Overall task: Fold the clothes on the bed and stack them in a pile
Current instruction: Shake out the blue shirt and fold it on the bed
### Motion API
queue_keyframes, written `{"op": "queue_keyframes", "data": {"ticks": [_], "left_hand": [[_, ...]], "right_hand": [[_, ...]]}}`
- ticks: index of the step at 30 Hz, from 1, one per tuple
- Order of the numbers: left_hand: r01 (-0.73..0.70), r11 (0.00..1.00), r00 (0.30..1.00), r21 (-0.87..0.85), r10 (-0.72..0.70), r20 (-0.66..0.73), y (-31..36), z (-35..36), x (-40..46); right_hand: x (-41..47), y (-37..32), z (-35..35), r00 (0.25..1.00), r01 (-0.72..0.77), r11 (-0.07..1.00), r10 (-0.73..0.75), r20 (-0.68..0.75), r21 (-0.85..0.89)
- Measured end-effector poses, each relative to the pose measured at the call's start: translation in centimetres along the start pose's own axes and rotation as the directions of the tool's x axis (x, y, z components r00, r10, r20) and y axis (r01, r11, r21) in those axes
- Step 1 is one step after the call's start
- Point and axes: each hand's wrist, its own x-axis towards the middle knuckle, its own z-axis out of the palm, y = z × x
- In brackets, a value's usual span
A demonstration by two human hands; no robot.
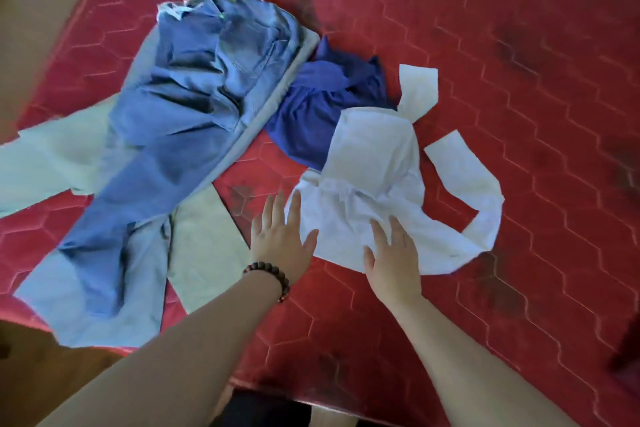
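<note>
A red quilted mattress fills the frame. Blue jeans lie at the left over pale green trousers. A crumpled dark blue garment sits in the middle, touching a white long-sleeved shirt just right of centre. Both hands lie flat with fingers spread: the right hand on the shirt's lower edge, the left hand, with a bead bracelet, at its left edge
</note>
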Motion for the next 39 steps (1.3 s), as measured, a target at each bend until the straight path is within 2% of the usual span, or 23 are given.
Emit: {"op": "queue_keyframes", "data": {"ticks": [4,10,14,16,18,21,26,29,33,36,39], "left_hand": [[-0.009,1.000,1.000,-0.006,0.009,-0.010,-5.4,-1.0,5.5],[-0.010,0.999,0.999,-0.045,0.007,-0.048,-10.5,1.9,11.1],[-0.043,0.998,0.999,-0.050,0.042,-0.030,-13.3,4.6,12.4],[-0.049,0.996,0.999,-0.070,0.048,-0.019,-14.3,5.2,12.5],[-0.053,0.994,0.998,-0.095,0.051,-0.022,-14.9,5.1,12.3],[-0.098,0.984,0.993,-0.146,0.087,-0.080,-14.9,3.8,12.7],[-0.313,0.909,0.940,-0.275,0.255,-0.226,-10.6,-0.2,15.4],[-0.425,0.807,0.900,-0.410,0.326,-0.290,-6.6,-2.6,16.6],[-0.363,0.725,0.931,-0.585,0.249,-0.268,-3.5,-4.1,16.9],[-0.328,0.743,0.945,-0.583,0.257,-0.204,-1.7,-4.1,15.3],[-0.386,0.714,0.921,-0.584,0.326,-0.212,0.7,-4.7,12.6]], "right_hand": [[7.5,-6.9,2.2,0.996,0.081,0.997,-0.081,-0.037,0.007],[20.9,-11.9,6.1,0.980,0.178,0.983,-0.181,-0.081,-0.039],[26.0,-12.2,9.3,0.999,0.041,0.994,-0.038,0.024,-0.099],[27.1,-12.0,9.9,0.998,-0.018,0.992,0.010,-0.058,-0.129],[27.4,-12.2,9.3,0.984,-0.032,0.998,0.023,-0.179,-0.050],[26.7,-12.7,6.6,0.972,0.049,0.982,-0.005,-0.235,0.183],[22.4,-14.3,-0.2,0.908,0.394,0.858,-0.308,-0.284,0.329],[19.3,-14.7,-4.3,0.882,0.465,0.797,-0.377,-0.285,0.385],[15.4,-12.7,-9.8,0.894,0.434,0.756,-0.293,-0.339,0.490],[12.4,-9.2,-13.8,0.896,0.384,0.706,-0.128,-0.426,0.596],[8.9,-4.6,-16.6,0.878,0.322,0.746,-0.005,-0.479,0.582]]}}
